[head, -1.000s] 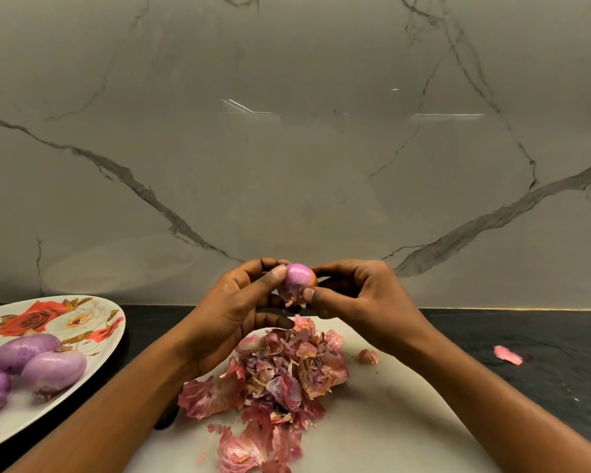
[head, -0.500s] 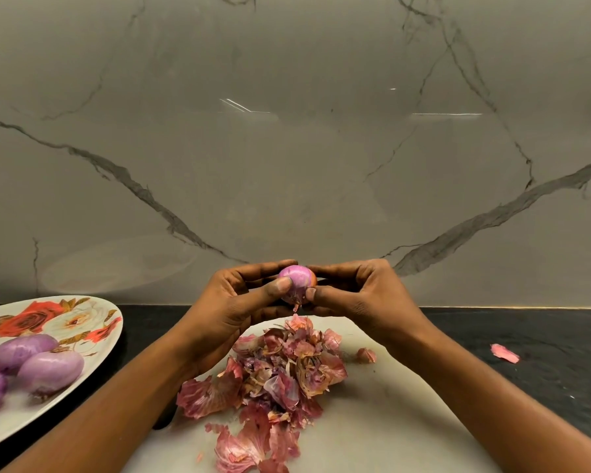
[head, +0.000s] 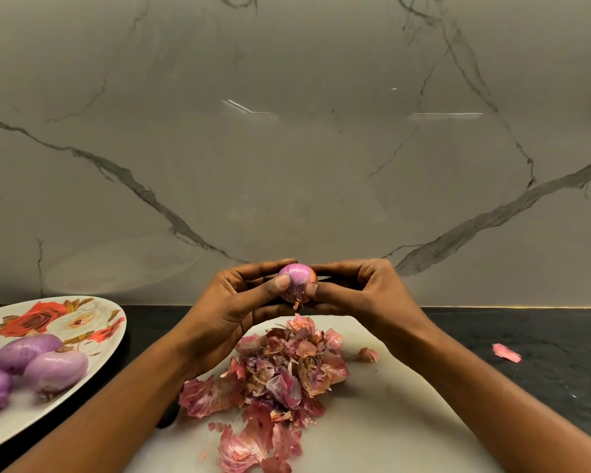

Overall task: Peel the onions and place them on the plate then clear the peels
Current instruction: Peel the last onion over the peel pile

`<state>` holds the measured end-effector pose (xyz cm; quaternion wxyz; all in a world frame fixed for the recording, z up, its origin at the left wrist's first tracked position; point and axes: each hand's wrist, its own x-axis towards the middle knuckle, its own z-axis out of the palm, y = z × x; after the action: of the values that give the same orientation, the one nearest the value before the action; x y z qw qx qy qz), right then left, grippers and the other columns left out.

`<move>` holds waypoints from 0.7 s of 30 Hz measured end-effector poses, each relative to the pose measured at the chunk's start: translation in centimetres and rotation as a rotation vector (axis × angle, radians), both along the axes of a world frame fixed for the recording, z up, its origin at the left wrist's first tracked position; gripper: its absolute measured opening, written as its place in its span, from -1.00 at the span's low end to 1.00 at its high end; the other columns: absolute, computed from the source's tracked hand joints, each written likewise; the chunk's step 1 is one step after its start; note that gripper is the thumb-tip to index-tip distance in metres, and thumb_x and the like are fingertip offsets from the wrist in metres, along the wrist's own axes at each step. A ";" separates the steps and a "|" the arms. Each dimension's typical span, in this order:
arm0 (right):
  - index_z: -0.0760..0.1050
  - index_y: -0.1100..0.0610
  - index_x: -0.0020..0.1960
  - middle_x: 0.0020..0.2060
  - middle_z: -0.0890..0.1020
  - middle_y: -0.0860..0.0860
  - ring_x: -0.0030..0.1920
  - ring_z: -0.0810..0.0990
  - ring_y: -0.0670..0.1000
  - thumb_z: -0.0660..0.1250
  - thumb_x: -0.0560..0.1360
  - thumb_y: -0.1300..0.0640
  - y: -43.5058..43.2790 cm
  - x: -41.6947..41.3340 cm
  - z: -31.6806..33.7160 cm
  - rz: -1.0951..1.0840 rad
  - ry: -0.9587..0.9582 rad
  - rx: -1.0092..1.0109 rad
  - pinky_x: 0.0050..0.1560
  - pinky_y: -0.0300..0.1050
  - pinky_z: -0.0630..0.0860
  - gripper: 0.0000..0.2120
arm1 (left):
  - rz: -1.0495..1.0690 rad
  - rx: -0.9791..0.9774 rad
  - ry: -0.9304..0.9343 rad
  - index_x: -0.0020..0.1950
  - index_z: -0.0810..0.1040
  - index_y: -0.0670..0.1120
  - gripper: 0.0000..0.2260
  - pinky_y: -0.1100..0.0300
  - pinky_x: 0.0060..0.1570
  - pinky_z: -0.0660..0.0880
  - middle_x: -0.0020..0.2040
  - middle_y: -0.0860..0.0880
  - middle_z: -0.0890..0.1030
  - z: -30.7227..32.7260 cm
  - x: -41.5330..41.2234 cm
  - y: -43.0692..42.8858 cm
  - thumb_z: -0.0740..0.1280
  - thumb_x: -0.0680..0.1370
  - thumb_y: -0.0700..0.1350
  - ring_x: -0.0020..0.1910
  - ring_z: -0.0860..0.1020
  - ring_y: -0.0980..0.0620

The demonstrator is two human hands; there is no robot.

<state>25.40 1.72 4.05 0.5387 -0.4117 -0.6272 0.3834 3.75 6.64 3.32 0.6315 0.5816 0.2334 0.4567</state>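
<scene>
Gripping one small onion (head: 296, 279) between them, the left hand (head: 232, 302) and right hand (head: 359, 295) curl round it above the white board (head: 389, 421), thumbs on its near face, with a shred of skin hanging below. Peel pile (head: 280, 370) lies on the board beneath the hands. Three peeled onions (head: 53, 370) sit on the flowered plate (head: 115, 331) at left; one stray peel (head: 506, 352) lies on the dark counter (head: 553, 329) at right.

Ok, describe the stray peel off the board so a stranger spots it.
Find the white cutting board. Just right of it, on the dark counter, lies one pink peel. It alone is off the board; the heap of peels sits on it.
</scene>
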 end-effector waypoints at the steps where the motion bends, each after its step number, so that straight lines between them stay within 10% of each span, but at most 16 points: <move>1: 0.68 0.19 0.25 -0.02 0.79 0.11 -0.01 0.80 0.11 0.54 0.50 0.27 0.1 0.0 -0.1 -0.013 -0.014 0.000 0.02 -0.10 0.71 -0.68 | 0.005 0.003 0.004 0.31 0.64 -0.21 -0.62 0.15 0.01 0.70 0.20 -0.22 0.72 0.0 0.0 0.0 0.43 0.49 -0.22 0.18 0.71 -0.20; 21: 0.69 0.16 0.24 0.00 0.79 0.07 0.01 0.79 0.08 0.46 0.54 0.39 0.1 0.4 0.0 -0.031 -0.044 0.068 0.02 -0.10 0.71 -0.68 | 0.015 0.060 0.016 0.23 0.72 -0.19 -0.62 0.11 -0.04 0.71 0.19 -0.26 0.71 0.8 0.1 -0.3 0.51 0.42 -0.17 0.12 0.72 -0.25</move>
<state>25.83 1.77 4.03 0.5444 -0.4112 -0.6449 0.3445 3.81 6.35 4.11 0.6085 0.6020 0.2290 0.4635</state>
